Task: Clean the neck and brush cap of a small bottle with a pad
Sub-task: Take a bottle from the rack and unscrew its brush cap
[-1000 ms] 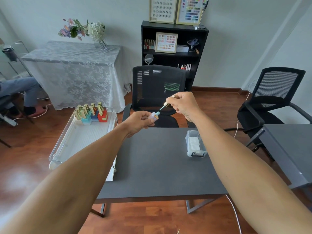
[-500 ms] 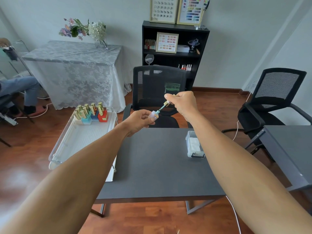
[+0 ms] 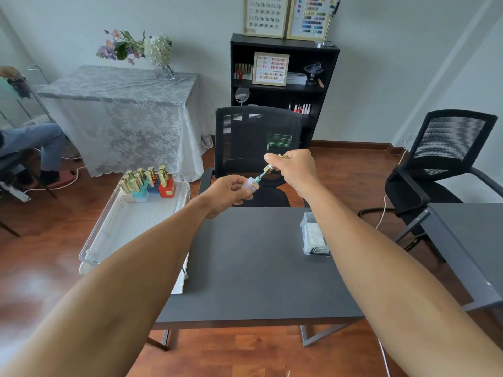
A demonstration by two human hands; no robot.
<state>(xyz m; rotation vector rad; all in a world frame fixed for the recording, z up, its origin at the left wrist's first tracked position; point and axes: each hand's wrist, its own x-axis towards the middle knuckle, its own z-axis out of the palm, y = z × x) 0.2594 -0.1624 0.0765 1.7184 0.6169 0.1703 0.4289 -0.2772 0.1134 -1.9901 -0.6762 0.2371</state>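
Gripping the small bottle [image 3: 250, 186] tilted, the left hand [image 3: 227, 193] is steadying it while the right hand [image 3: 295, 170] is pinching the brush cap [image 3: 269, 168] (brush at the neck), likely for wiping.

Bottle [image 3: 251, 186] mostly hidden in left hand [image 3: 227, 192]; pad indiscernible.
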